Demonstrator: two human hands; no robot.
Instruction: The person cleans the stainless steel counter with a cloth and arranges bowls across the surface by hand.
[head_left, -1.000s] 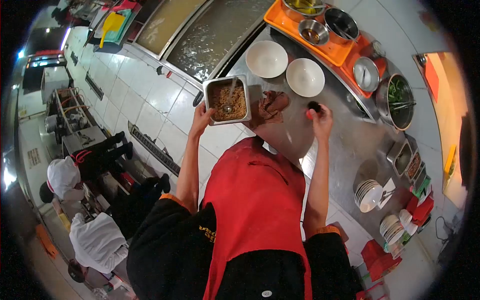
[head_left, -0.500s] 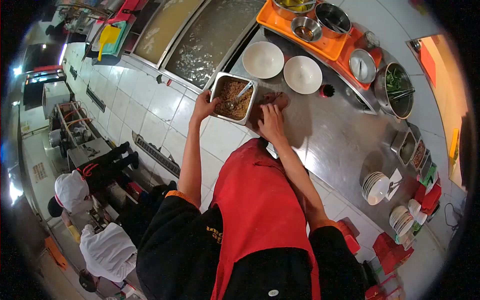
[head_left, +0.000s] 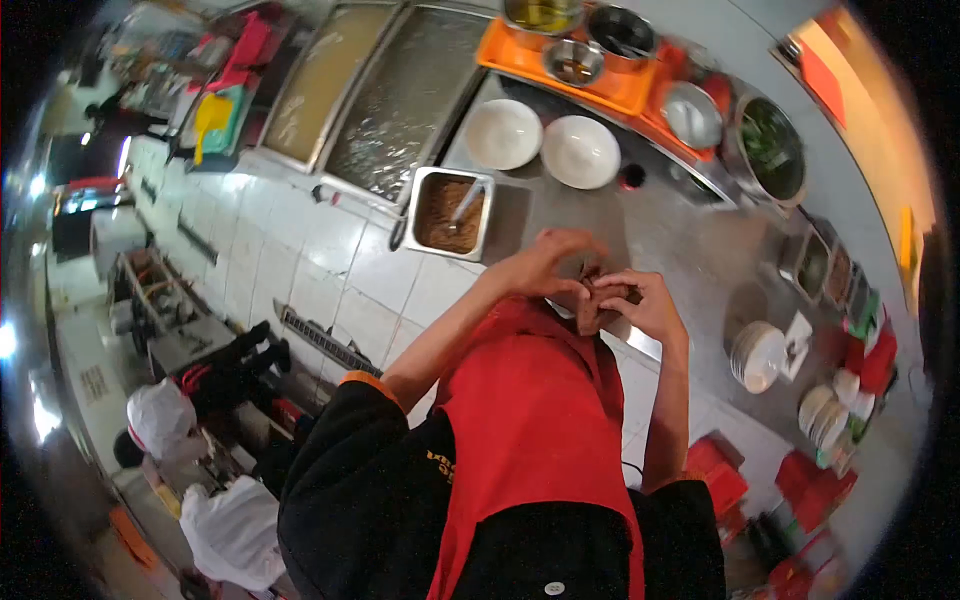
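A brown cloth (head_left: 592, 308) is gripped between my left hand (head_left: 552, 268) and my right hand (head_left: 645, 300), in front of the red apron at the counter's near edge. The fingers of both hands are curled onto the cloth. To the left, a square metal container (head_left: 448, 213) of brown crumbly food stands at the counter's corner with a spoon in it. Two white bowls, one on the left (head_left: 503, 134) and one on the right (head_left: 581, 152), sit behind my hands. A small dark and red object (head_left: 631, 177) stands beside the right bowl.
Orange trays (head_left: 620, 88) hold metal bowls at the back. A pot of greens (head_left: 768, 150) stands at the right, above stacked plates (head_left: 758, 356). Vats of liquid (head_left: 400, 95) adjoin the counter. Two people in white (head_left: 232, 532) work at the lower left.
My left hand has let go of the metal container and moved right to the cloth. The cloth is lifted off the counter towards me. Earlier, my right hand put down the small dark and red object.
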